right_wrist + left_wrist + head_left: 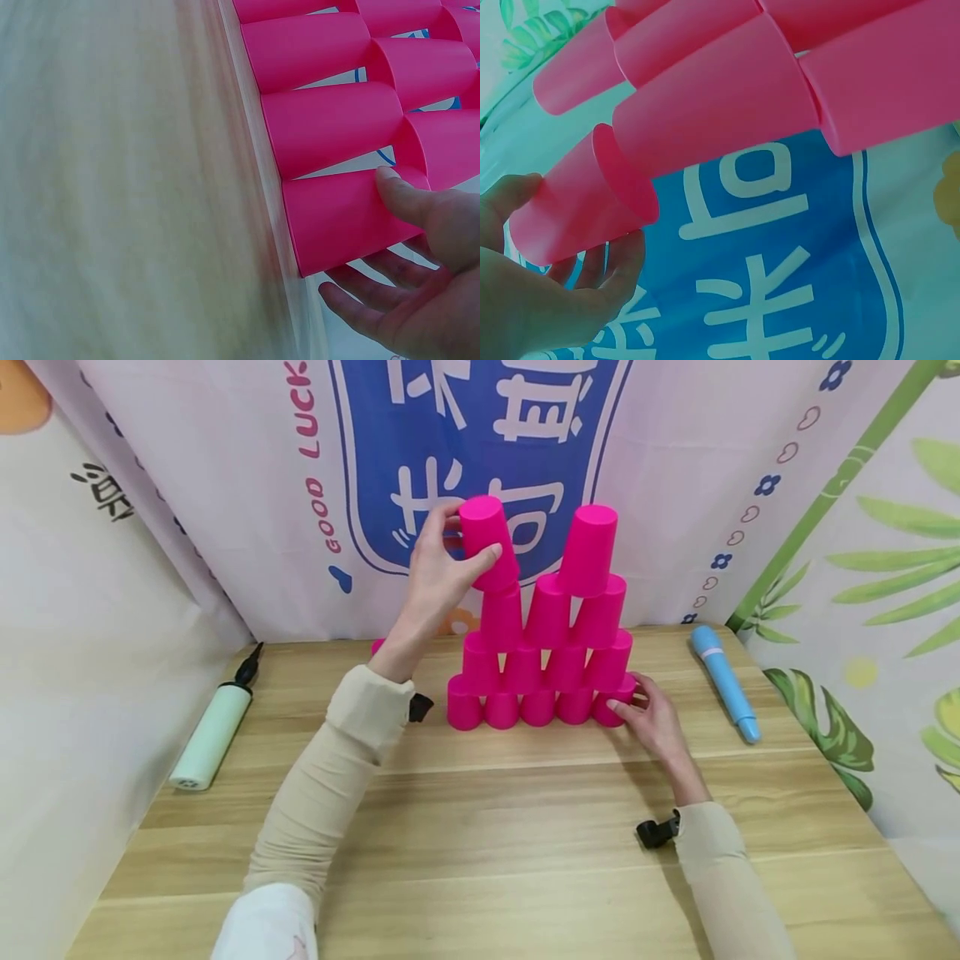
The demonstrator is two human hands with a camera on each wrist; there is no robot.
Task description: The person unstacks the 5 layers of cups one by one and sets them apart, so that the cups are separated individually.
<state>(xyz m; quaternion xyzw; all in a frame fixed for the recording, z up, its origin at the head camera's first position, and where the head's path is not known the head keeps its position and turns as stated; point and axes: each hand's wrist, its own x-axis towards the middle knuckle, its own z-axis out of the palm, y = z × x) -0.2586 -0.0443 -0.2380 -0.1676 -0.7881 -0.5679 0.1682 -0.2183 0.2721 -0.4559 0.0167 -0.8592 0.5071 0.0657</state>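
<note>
A pyramid of upside-down pink cups (564,668) stands on the wooden table, several in its lowest row. My left hand (442,568) holds a pink cup (483,531) between thumb and fingers at the upper left. This cup is tilted, its rim partly against the top of the left cup (712,97) of the third row, and its inside shows in the left wrist view. A single cup (590,547) tops the right side. Low at the right, my right hand (656,718) grips the bottom corner cup (345,217), thumb in front and fingers behind.
A pale green hand pump (212,735) lies at the left, and a blue pen-shaped thing (726,685) at the right. Part of another pink thing (377,646) shows behind my left wrist. A printed cloth (247,510) hangs right behind the pyramid.
</note>
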